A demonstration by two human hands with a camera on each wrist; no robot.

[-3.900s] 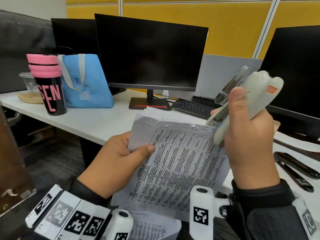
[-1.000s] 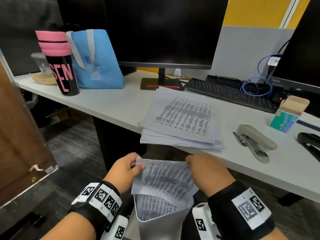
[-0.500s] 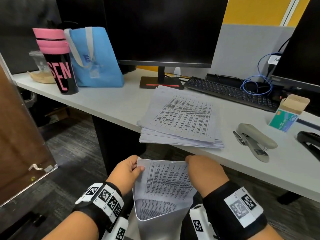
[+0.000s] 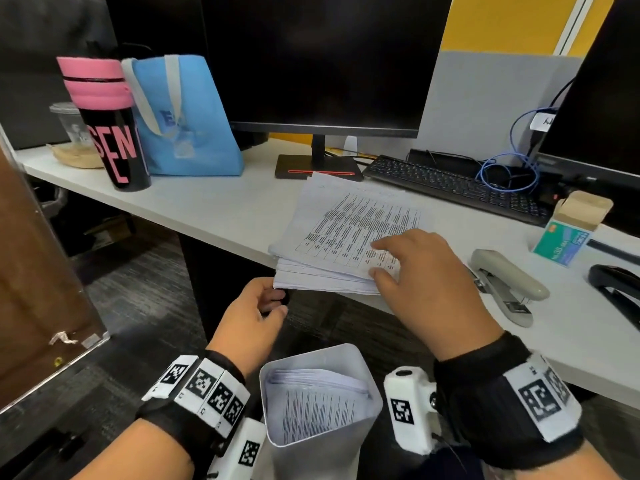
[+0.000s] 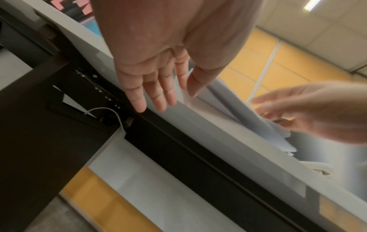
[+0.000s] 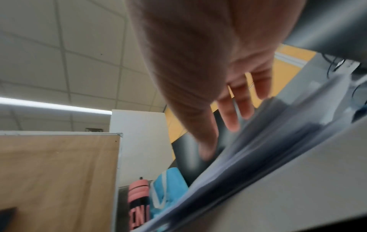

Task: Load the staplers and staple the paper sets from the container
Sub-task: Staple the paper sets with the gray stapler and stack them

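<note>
A thick stack of printed paper sets (image 4: 349, 223) lies on the desk's near edge. My right hand (image 4: 377, 258) rests on its top sheet with fingers spread and straight. My left hand (image 4: 273, 299) is at the stack's near left corner, just below the desk edge; in the left wrist view its fingers (image 5: 158, 94) are straight and the thumb touches the paper stack (image 5: 228, 108). A white container (image 4: 346, 362) with more printed sheets sits below, between my wrists. A beige stapler (image 4: 509, 285) lies right of the stack, a black stapler (image 4: 620, 289) beyond it.
An open box of staples (image 4: 568, 233) stands behind the beige stapler. A keyboard (image 4: 457, 188), a monitor stand (image 4: 318, 168), a blue bag (image 4: 183, 126) and a pink and black bottle (image 4: 110, 126) line the back of the desk (image 4: 207, 206).
The paper set that both hands held over the container now lies on the stack on the desk. Both hands have moved up from the container to the stack and let go.
</note>
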